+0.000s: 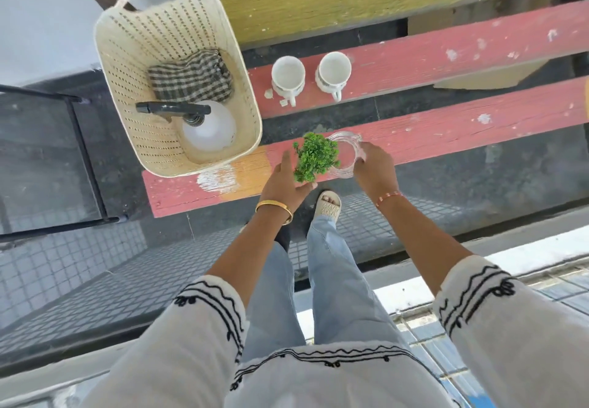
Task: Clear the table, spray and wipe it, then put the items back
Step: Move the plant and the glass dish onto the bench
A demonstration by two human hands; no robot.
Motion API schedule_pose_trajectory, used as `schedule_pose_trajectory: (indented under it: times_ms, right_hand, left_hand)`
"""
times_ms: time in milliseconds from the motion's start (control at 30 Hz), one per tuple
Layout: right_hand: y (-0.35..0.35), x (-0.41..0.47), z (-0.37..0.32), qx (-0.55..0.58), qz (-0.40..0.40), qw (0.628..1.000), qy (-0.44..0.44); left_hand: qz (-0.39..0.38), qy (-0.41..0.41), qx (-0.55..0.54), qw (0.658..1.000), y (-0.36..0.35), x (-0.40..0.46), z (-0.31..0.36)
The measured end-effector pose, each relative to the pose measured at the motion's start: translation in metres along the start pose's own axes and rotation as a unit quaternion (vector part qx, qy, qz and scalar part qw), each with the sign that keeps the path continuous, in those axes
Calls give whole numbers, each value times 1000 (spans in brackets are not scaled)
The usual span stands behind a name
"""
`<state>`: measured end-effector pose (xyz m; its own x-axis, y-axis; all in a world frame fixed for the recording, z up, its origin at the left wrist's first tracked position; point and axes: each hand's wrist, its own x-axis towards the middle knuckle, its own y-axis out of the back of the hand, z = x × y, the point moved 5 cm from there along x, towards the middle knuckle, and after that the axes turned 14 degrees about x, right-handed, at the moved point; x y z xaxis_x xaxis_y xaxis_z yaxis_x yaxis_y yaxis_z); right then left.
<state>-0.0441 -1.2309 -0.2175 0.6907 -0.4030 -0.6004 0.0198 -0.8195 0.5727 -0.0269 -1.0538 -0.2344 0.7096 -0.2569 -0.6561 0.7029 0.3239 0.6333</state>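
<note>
Clearing barely begun — left hand (283, 184) holds the plant (315, 157), right hand (374, 165) grips the glass dish (345, 152); cups (288, 74) at twelve o'clock remain on the desk (446, 130).

Dark tiled floor (95, 280), pale wall (38, 9)
</note>
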Motion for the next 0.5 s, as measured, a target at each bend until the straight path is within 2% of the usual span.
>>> schedule_pose_trajectory:
  times_ms: [133,267,400,500]
  right_hand:
    - [-4,-25,-40,-17,8,997,81]
    - [-16,-56,-83,15,23,991,131]
    - [-40,-87,-120,22,-11,981,193]
    - [-62,-109,-141,-19,-45,968,246]
  left_hand:
    - [23,-12,17,1000,25,-24,-5]
    - [76,-43,-25,996,58,-56,-15]
    - [130,-61,-66,987,89,-96,-37]
    - [164,-39,-97,981,109,-121,-63]
